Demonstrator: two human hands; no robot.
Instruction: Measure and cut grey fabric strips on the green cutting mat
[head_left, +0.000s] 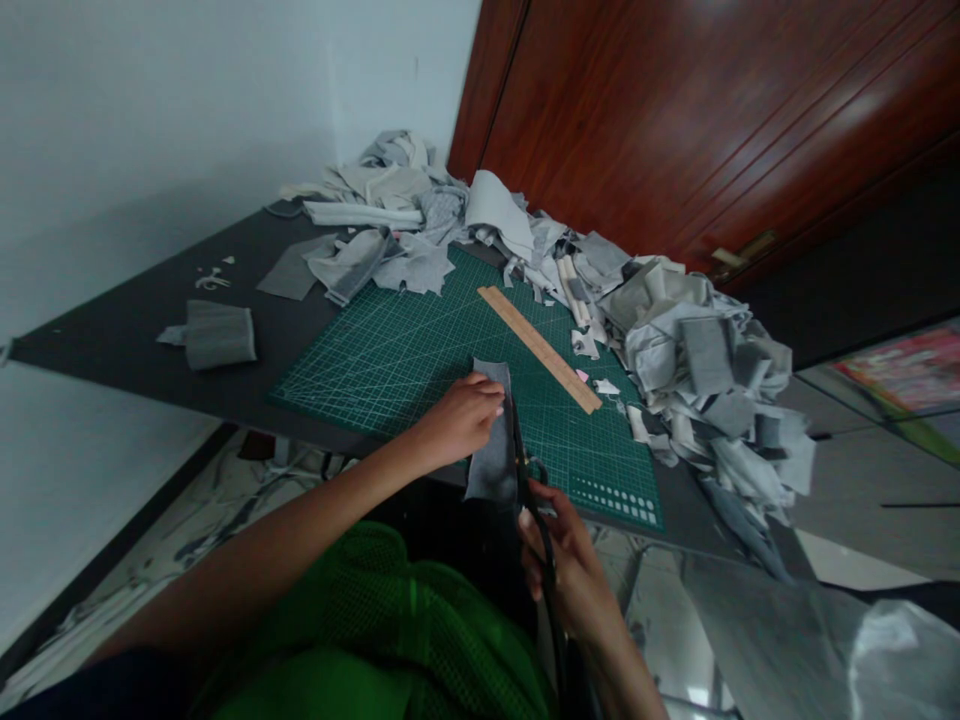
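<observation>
A strip of grey fabric [493, 470] lies over the near edge of the green cutting mat [360, 370], its lower end hanging past the table edge. Closed fingers of my left hand [469, 415] pinch the strip near its upper part. My right hand [562, 550] grips the handles of a pair of dark scissors [519, 445]. The blades run along the strip's right side, pointing away from me. Whether they are cutting into the cloth I cannot tell. Right of the strip, a wooden ruler [540, 348] lies slantwise on the mat.
Heaps of grey and white fabric scraps [705, 350] cover the table's right side, with another pile [390, 180] at the back corner. A folded grey cloth piece [220, 335] sits at left on the dark table [142, 290]. White wall left, reddish wooden door [637, 120] behind.
</observation>
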